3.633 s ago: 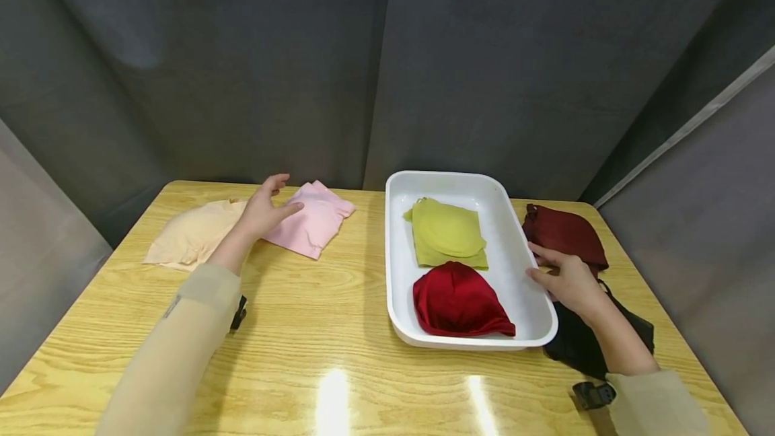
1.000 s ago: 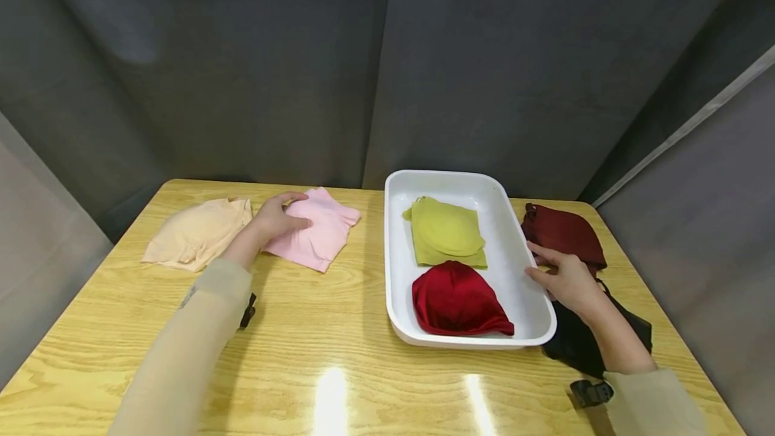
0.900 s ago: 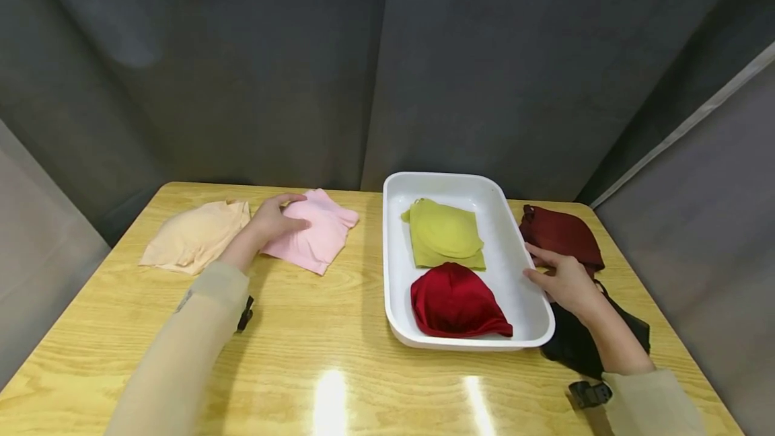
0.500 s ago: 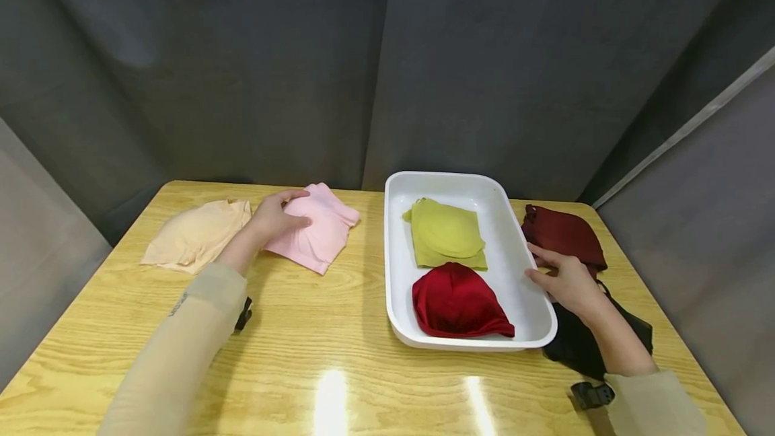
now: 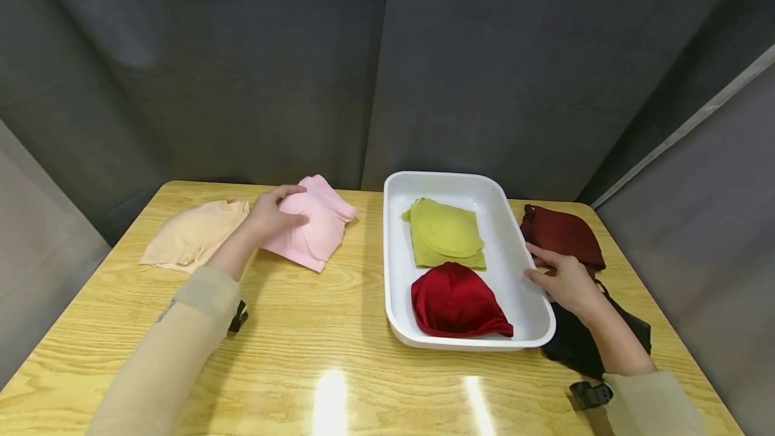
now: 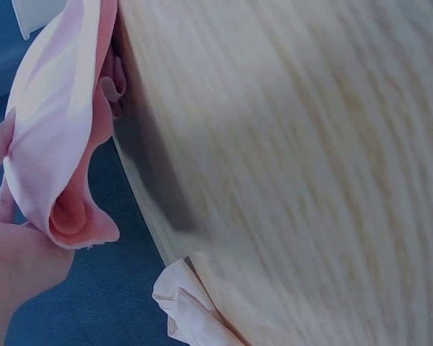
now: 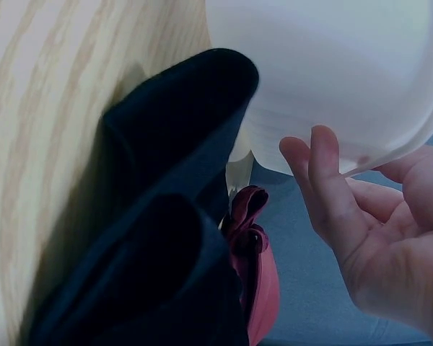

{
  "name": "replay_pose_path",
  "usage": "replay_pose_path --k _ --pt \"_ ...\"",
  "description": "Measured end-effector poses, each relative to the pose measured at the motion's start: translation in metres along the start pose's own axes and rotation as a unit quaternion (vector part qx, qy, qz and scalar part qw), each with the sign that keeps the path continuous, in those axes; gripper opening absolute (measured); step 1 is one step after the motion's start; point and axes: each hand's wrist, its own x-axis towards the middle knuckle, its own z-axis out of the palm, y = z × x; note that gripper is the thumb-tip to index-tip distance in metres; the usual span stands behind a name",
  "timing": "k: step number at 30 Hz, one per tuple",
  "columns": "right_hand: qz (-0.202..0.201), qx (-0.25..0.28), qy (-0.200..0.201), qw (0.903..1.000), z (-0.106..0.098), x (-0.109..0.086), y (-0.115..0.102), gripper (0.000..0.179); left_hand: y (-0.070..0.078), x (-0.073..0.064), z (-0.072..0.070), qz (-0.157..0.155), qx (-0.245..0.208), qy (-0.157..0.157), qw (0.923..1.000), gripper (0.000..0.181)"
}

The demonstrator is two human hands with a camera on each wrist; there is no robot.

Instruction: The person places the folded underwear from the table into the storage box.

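My left hand (image 5: 272,216) grips a folded pink bra (image 5: 317,221) by its left side, thumb in front and fingers behind. In the left wrist view the pink bra (image 6: 54,122) is raised, with a shadow on the tabletop beside it. My right hand (image 5: 566,281) pinches the right rim of a white plastic tray (image 5: 508,288). From the right wrist view, its fingertips lie against the outer wall of the tray (image 7: 332,79). Inside the tray, a yellow-green bra (image 5: 448,231) lies toward the back and a shiny red bra (image 5: 460,305) toward the front.
A beige folded bra (image 5: 194,234) lies at the back left of the wooden table (image 5: 278,369). Right of the tray are a maroon bra (image 5: 566,237) and a black bra (image 5: 581,338), partly under my right forearm. Grey curtains (image 5: 272,66) enclose the back and sides.
My left hand, earlier held with fingers spread beside the pink bra, has closed on it and lifted it slightly. My right hand and the tray have stayed in place.
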Motion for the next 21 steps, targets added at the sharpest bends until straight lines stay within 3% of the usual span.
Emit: replay_pose_path --k 12,21 --pt "0.001 -0.008 0.001 1.0 0.0 0.0 -0.001 0.062 0.007 -0.01 -0.004 -0.008 -0.018 -0.009 0.9998 0.057" --pt "0.003 -0.008 -0.001 1.0 -0.001 0.0 -0.001 0.062 0.012 -0.017 -0.006 0.011 -0.002 -0.013 0.9999 0.054"
